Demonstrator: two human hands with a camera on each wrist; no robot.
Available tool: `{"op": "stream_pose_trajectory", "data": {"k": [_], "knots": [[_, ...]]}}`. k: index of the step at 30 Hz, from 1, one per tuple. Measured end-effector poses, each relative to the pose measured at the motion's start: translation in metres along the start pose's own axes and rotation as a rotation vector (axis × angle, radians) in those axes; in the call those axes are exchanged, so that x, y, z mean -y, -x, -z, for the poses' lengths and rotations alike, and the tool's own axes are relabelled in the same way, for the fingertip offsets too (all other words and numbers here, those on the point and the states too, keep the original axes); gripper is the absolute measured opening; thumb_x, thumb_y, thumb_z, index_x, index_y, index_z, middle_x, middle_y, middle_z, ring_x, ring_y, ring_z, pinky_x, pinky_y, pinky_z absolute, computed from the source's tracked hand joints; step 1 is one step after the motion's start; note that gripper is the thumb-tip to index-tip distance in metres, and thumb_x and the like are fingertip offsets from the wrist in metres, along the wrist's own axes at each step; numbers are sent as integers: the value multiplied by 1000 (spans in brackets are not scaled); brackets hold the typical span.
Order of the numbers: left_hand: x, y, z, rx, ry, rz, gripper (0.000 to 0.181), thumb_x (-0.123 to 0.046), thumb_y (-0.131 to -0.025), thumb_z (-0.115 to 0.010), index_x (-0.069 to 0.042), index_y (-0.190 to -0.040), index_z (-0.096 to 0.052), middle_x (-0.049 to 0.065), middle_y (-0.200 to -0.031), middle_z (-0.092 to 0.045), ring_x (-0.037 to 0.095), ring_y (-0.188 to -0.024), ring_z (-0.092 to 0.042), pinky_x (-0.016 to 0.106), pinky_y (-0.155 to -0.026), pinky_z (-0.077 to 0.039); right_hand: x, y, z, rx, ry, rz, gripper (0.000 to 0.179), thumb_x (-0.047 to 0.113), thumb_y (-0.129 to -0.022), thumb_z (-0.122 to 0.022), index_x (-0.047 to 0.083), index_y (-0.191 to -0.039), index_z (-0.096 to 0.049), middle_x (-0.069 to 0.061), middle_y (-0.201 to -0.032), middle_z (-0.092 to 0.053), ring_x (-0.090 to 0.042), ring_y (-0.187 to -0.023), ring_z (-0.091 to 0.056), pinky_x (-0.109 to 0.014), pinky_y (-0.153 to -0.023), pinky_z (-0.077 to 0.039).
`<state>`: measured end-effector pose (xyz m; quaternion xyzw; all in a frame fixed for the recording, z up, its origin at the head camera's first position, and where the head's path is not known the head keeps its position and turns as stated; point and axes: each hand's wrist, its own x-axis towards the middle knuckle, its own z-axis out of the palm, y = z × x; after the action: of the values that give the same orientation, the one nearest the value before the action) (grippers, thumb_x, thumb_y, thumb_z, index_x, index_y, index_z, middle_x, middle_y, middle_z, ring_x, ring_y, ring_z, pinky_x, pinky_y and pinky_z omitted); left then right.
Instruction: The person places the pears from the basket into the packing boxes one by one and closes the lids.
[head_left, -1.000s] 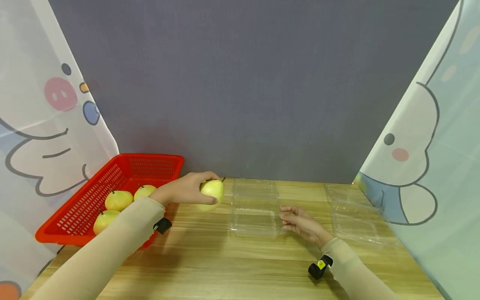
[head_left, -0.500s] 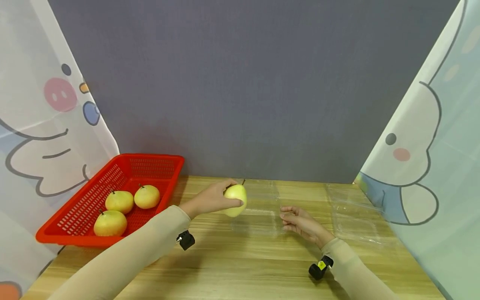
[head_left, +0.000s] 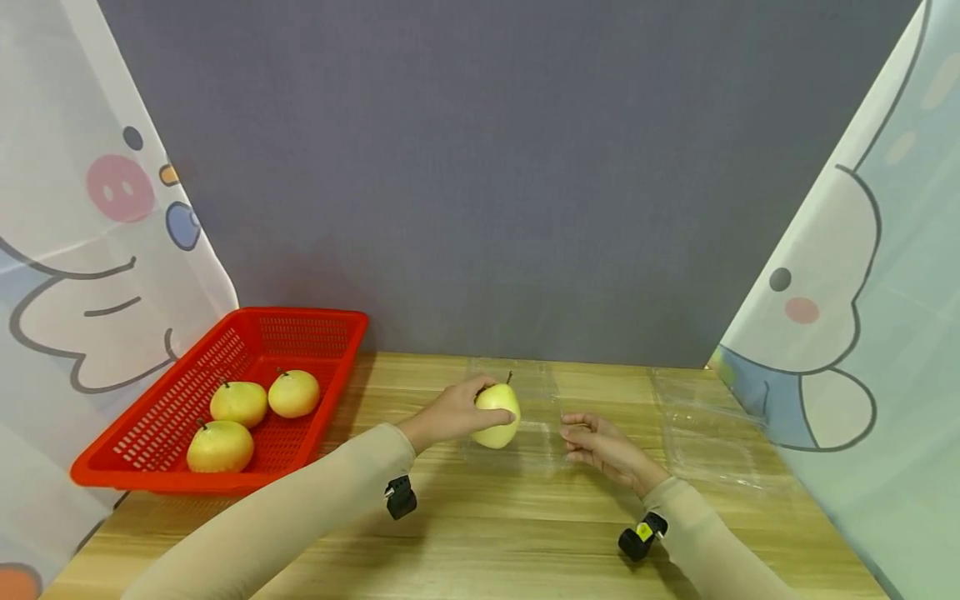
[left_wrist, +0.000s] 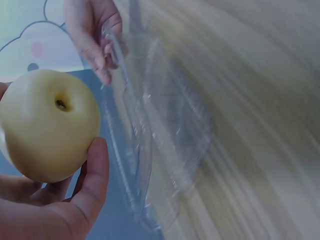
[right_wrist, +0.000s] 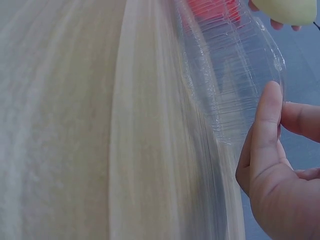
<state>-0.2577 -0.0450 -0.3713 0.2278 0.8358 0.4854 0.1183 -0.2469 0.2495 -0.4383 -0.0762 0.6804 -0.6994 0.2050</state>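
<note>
My left hand [head_left: 452, 412] grips a yellow pear [head_left: 497, 417] above a clear plastic clamshell box [head_left: 517, 460] that lies with its lid folded back. In the left wrist view the underside of the pear [left_wrist: 50, 130] faces the camera, and the box [left_wrist: 175, 120] is below and beside it. At the box's right edge my right hand [head_left: 611, 450] pinches the rim between thumb and fingers. The right wrist view shows this pinch on the thin rim of the box [right_wrist: 225, 65], with part of the pear [right_wrist: 290, 10] at the top corner.
A red plastic basket [head_left: 330, 417] at the left holds several pears [head_left: 220, 447]. A second clear clamshell box [head_left: 712, 446] lies at the right of the wooden table [head_left: 480, 542]. A grey panel [head_left: 480, 183] closes off the back, and printed cloths hang on both sides.
My left hand has carried the pear rightward from beside the basket to over the clear box, and a little lower. My right hand stays at the box's edge.
</note>
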Motion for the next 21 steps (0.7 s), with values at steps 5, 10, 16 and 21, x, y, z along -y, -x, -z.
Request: {"op": "stream_pose_trajectory", "data": {"k": [5,10,16,21], "knots": [[2,-7,-11,6,18,49,68,-47,-86,-74,-12,-140,-53,2,-110,-64,18,-91,-63,38,-75,-54,0,-1,-1,-11,11,-4,60,12,-103,-56,-16,-143,-22,-11,-104,-52,-12,-84,-57,-22,-75,-55],[0,-15,-19,12,43,82,72,-50,-86,-73,-13,-144,-50,2,-113,-63,19,-94,-62,41,-78,-54,-1,-1,-1,-14,12,-12,60,12,-102,-57,-15,-143,-23,-11,-104,-52,-12,-84,-57,-22,-74,-55],[-3,-24,-25,23,127,127,72,-51,-86,-72,-12,-143,-50,4,-114,-62,21,-95,-62,49,-81,-56,-1,-1,-1,-12,13,-7,59,11,-103,-57,-16,-143,-22,-10,-103,-53,-12,-84,-58,-22,-75,-55],[-2,-33,-31,33,129,159,75,-51,-85,-73,-11,-144,-50,4,-112,-61,22,-93,-62,50,-79,-57,0,-1,-1,-10,13,0,58,11,-103,-56,-16,-143,-22,-9,-103,-53,-11,-84,-58,-22,-74,-55]]}}
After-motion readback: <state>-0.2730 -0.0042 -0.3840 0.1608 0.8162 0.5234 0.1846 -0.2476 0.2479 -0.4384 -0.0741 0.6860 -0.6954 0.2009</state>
